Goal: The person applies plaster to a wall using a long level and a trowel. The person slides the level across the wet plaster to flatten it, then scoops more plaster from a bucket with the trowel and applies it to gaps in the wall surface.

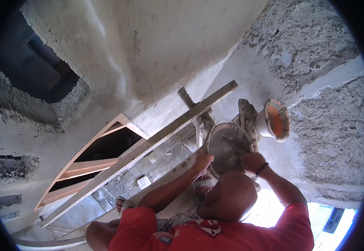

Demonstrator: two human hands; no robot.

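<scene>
Neither of my own hands shows in the head view. Below the middle, another person in a red shirt (pixel 240 236) bends forward with both arms stretched out. Between that person's hands is a round bucket (pixel 207 142) full of wet grey mortar (pixel 228 148). One bare hand (pixel 202 161) grips the rim at its left. The other hand (pixel 253 163), with a dark band on its wrist, is at the right of the rim; its fingers are partly hidden. The person's head covers the bucket's lower edge.
A long wooden beam (pixel 165 136) slants across the middle, beside a wooden frame (pixel 71 173). Right of the bucket stand a rough plank (pixel 247 119) and a mortar-crusted pail (pixel 277 119), orange inside. The left wall has a broken hole (pixel 44 69); rough plaster (pixel 316 37) covers the right.
</scene>
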